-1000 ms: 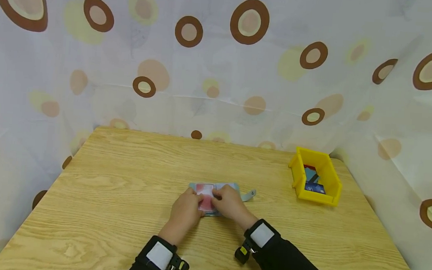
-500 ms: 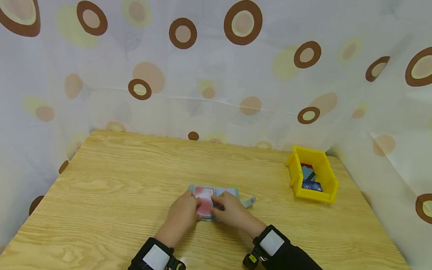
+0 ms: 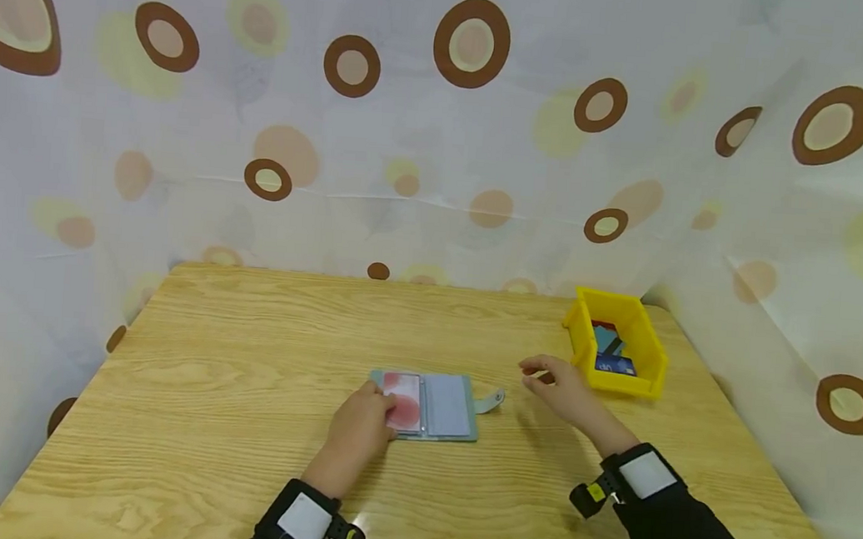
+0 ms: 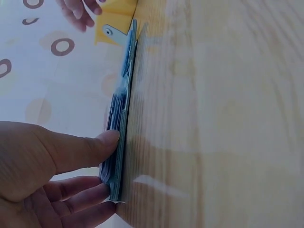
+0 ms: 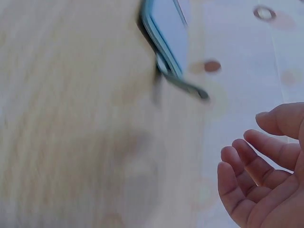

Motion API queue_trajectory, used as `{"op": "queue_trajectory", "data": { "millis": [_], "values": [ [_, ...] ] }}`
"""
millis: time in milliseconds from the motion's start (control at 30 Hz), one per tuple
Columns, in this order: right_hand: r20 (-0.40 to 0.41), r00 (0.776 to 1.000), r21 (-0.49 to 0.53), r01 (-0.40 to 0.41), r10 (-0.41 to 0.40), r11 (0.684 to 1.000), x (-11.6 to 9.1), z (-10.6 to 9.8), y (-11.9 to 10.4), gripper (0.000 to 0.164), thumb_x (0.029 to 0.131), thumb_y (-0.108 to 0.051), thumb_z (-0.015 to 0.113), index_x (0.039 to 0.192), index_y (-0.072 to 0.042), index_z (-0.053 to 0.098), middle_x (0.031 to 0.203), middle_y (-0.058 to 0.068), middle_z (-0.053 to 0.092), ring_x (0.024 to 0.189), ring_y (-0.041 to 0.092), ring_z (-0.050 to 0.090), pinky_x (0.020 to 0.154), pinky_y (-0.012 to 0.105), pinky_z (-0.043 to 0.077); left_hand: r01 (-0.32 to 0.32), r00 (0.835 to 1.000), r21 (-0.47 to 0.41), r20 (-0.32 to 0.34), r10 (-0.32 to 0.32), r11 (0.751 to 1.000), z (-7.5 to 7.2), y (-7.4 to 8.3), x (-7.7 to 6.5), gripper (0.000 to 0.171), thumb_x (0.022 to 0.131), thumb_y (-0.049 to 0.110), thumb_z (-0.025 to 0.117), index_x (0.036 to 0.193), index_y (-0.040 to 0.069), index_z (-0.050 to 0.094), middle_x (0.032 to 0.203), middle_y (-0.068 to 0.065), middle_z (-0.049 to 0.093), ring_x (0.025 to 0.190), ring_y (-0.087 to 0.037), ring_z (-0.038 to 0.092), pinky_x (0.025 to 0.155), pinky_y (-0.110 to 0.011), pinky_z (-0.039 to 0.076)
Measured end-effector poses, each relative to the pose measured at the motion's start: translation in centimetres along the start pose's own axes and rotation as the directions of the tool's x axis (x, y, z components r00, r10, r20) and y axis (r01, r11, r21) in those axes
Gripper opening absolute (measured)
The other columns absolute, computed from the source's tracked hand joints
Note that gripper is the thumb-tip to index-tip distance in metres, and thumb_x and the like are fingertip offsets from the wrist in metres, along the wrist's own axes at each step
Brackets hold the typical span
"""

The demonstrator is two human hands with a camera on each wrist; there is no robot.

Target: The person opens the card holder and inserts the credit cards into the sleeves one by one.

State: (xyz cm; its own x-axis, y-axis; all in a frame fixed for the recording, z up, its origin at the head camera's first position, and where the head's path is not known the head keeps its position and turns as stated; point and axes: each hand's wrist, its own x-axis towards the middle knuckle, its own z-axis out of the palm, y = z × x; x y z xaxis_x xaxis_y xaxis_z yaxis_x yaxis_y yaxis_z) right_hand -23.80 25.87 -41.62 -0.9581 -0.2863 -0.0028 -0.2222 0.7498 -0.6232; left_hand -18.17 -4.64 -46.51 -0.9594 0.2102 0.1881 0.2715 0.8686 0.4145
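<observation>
A light blue card holder [image 3: 449, 406] lies spread open on the table, a pink-and-white card [image 3: 402, 409] in its left side and a pale sleeve on its right. Its snap strap [image 3: 491, 401] sticks out to the right. My left hand [image 3: 359, 426] grips the left edge; in the left wrist view the thumb [image 4: 108, 140] presses on the stacked sleeves, with the other fingers at the outer edge. Off to the right, my right hand [image 3: 564, 393] is in the air between card holder and yellow bin, holding nothing, its fingers loosely bent in the right wrist view.
At the back right of the wooden table [image 3: 262, 333] stands the yellow bin [image 3: 624, 386], with several cards [image 3: 614, 364] inside, blue and red among them. A patterned white curtain [image 3: 381, 132] hangs behind the table and along both sides.
My right hand has left the card holder and moved right towards the yellow bin, uncovering the holder's right side. My left hand has kept its grip on the left edge.
</observation>
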Motion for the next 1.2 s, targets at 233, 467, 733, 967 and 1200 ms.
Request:
{"op": "queue_trajectory", "data": {
  "millis": [233, 467, 733, 967, 1200],
  "values": [
    [-0.163, 0.969, 0.069, -0.179, 0.188, 0.982, 0.2, -4.9, 4.3, 0.034, 0.102, -0.017, 0.049, 0.126, 0.006, 0.055, 0.121, 0.025, 0.058, 0.103, 0.034, 0.057, 0.075, 0.03, 0.05, 0.038, 0.999, -0.014, 0.023, -0.038, 0.999, -0.2, 0.3, -0.1, 0.031, 0.069, 0.01, 0.085, 0.098, 0.004, 0.074, 0.087, -0.008, 0.055, 0.076, -0.022, 0.058, 0.068, -0.037, 0.051],
    [-0.235, 0.923, -0.056, -0.326, 0.305, 0.944, 1.6, -7.1, 8.1, 0.038, 0.1, -0.016, 0.045, 0.129, 0.009, 0.052, 0.128, 0.03, 0.052, 0.112, 0.043, 0.05, 0.085, 0.048, 0.047, 0.081, 0.996, -0.039, 0.043, -0.079, 0.996, -0.2, 0.2, 0.1, 0.036, 0.071, 0.01, 0.084, 0.105, 0.003, 0.074, 0.089, -0.009, 0.054, 0.078, -0.021, 0.056, 0.071, -0.037, 0.051],
    [-0.066, 0.941, -0.327, -0.334, 0.331, 0.884, 3.5, -7.3, 11.4, 0.041, 0.094, -0.01, 0.053, 0.126, 0.016, 0.052, 0.124, 0.035, 0.053, 0.105, 0.044, 0.053, 0.091, 0.055, 0.044, 0.065, 0.998, -0.066, 0.031, -0.063, 0.996, 0.0, 0.2, 0.0, 0.037, 0.068, 0.008, 0.085, 0.103, 0.003, 0.074, 0.091, -0.009, 0.056, 0.08, -0.024, 0.059, 0.072, -0.038, 0.051],
    [-0.03, 0.945, -0.379, -0.311, 0.324, 0.872, 4.1, -7.1, 12.1, 0.046, 0.093, -0.016, 0.055, 0.126, 0.015, 0.051, 0.121, 0.036, 0.054, 0.1, 0.042, 0.053, 0.088, 0.054, 0.043, 0.069, 0.997, -0.071, 0.034, -0.067, 0.995, 0.1, 0.1, 0.0, 0.039, 0.069, 0.009, 0.086, 0.105, 0.002, 0.074, 0.09, -0.008, 0.055, 0.08, -0.022, 0.059, 0.073, -0.037, 0.051],
    [-0.034, 0.96, -0.381, -0.27, 0.278, 0.884, 4.4, -6.8, 12.7, 0.036, 0.091, -0.016, 0.054, 0.113, 0.013, 0.057, 0.103, 0.03, 0.059, 0.086, 0.036, 0.053, 0.078, 0.049, 0.044, 0.074, 0.997, -0.064, 0.029, -0.073, 0.995, 0.1, -0.1, 0.1, 0.04, 0.069, 0.01, 0.086, 0.107, 0.003, 0.074, 0.09, -0.007, 0.055, 0.079, -0.02, 0.057, 0.072, -0.036, 0.051]
  ]
}}
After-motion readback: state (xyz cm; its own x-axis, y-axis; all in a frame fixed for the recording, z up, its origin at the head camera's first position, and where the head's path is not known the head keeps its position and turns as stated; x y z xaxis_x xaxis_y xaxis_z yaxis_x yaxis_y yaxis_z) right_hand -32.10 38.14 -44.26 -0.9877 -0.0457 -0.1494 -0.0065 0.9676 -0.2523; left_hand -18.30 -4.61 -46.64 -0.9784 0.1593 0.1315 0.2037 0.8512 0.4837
